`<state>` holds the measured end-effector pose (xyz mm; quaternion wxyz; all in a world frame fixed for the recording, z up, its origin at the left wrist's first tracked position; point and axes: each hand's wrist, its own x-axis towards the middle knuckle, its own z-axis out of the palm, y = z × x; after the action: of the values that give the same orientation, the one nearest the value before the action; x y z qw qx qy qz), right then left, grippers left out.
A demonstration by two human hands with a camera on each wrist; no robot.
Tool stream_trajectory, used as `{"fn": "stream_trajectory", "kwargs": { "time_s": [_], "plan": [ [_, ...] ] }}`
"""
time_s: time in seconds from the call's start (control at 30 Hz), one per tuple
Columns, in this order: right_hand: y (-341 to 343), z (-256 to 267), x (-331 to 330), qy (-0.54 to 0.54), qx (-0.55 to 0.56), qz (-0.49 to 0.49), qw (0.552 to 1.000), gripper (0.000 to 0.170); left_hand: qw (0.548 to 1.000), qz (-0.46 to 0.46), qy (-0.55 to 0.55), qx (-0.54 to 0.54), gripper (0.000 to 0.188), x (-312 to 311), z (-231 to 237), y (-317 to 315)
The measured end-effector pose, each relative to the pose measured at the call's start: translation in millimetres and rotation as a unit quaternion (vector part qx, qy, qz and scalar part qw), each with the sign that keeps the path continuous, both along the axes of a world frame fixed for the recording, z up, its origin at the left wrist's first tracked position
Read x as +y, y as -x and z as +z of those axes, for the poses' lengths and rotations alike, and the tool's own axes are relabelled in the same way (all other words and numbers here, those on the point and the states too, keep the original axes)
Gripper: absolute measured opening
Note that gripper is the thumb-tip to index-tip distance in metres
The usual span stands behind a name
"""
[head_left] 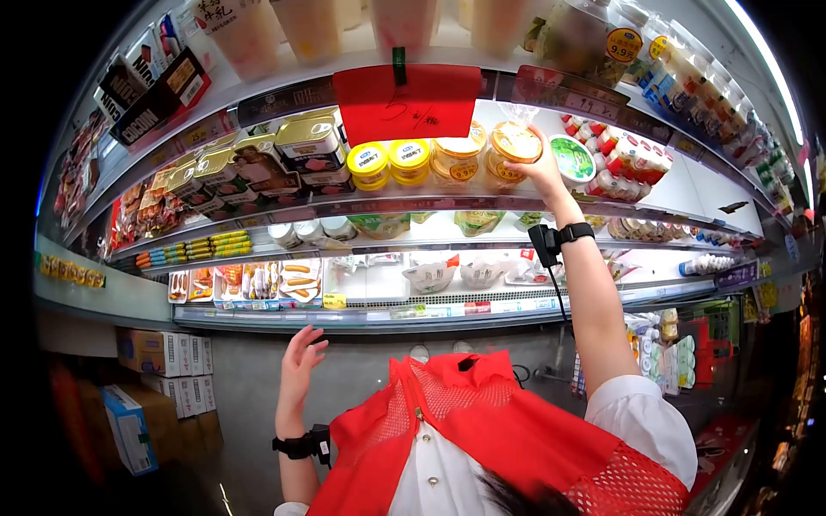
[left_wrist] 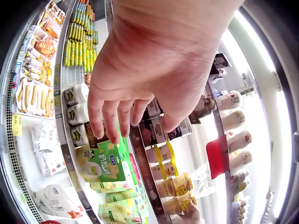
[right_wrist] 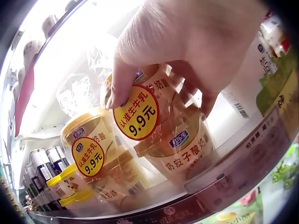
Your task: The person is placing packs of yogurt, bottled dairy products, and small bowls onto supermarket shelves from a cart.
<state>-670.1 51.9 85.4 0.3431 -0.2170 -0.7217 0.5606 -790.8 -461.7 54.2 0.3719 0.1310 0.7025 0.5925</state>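
Facing the shelf, we see the right grip curled around the upper tub of a wrapped stack there, long axis roughly upright; the left grip, relaxed, lies farther off.

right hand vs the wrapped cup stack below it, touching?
Touching. The right wrist view shows the right hand gripping the wrapped cup stack: thumb against its upper part, beside the round 9.9 sticker.
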Motion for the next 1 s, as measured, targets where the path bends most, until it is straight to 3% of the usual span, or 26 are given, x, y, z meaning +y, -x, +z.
{"fn": "stream_trajectory", "kwargs": {
  "time_s": [0.27,0.5,0.63,0.7,0.73,0.8,0.87,0.9,0.97,1.0],
  "plan": [
    [10,5,1,0.090,0.047,0.025,0.995,0.089,0.994,-0.106,-0.026,-0.017,0.040,41,-12,18],
    [9,4,6,0.070,0.054,0.022,0.996,0.088,0.987,-0.162,-0.014,0.015,0.041,67,0,29],
    [6,2,1,0.094,0.074,0.031,0.992,0.086,0.964,-0.232,-0.020,0.126,0.045,128,37,29],
    [7,-6,3,0.093,0.086,0.030,0.991,0.085,0.895,-0.285,0.003,0.343,0.045,165,64,19],
    [5,-6,0,0.086,0.097,0.019,0.991,0.087,0.894,-0.289,0.002,0.342,0.045,183,73,14],
    [-3,-15,-2,-0.015,0.068,-0.048,0.996,0.084,0.830,-0.295,-0.049,0.471,0.048,216,88,0],
    [-17,-15,-6,-0.135,0.036,-0.129,0.982,0.072,0.809,-0.301,-0.061,0.500,0.048,239,101,-15],
    [-28,-6,-7,-0.202,0.056,-0.156,0.965,0.061,0.790,-0.306,-0.071,0.527,0.049,251,106,-22],
    [-49,9,3,-0.392,0.014,-0.216,0.894,0.054,0.771,-0.308,-0.071,0.553,0.049,276,113,-34],
    [-54,17,14,-0.437,0.003,-0.210,0.875,0.051,0.739,-0.303,-0.070,0.598,0.049,290,114,-38]
  ]
}}
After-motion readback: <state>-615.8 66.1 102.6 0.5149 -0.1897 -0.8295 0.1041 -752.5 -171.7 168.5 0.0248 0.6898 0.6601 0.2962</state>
